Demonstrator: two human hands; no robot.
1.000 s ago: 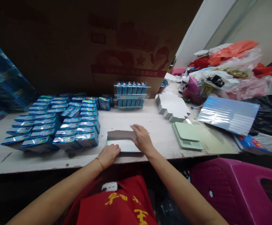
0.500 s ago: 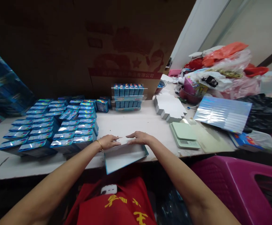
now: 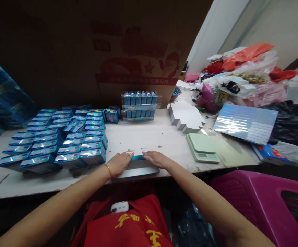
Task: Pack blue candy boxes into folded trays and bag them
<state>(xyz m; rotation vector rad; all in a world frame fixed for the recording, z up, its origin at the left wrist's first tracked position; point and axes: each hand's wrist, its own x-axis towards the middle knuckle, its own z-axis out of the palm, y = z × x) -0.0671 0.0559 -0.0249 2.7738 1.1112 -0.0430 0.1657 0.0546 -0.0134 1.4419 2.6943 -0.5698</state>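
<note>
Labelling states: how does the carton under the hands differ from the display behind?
The carton lies low in front; the display stands upright behind. Left hand and right hand touch the carton; neither touches the display. The display holds packs; the carton shows none. Both show blue surfaces.

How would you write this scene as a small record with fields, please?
Left hand: on the left part of a folded card
Right hand: on its right part
Left wrist: gold-coloured bracelet
Left side: rows of small blue boxes
Behind: display stand before a large brown carton
Right side: pale green scale, white card stack
</note>
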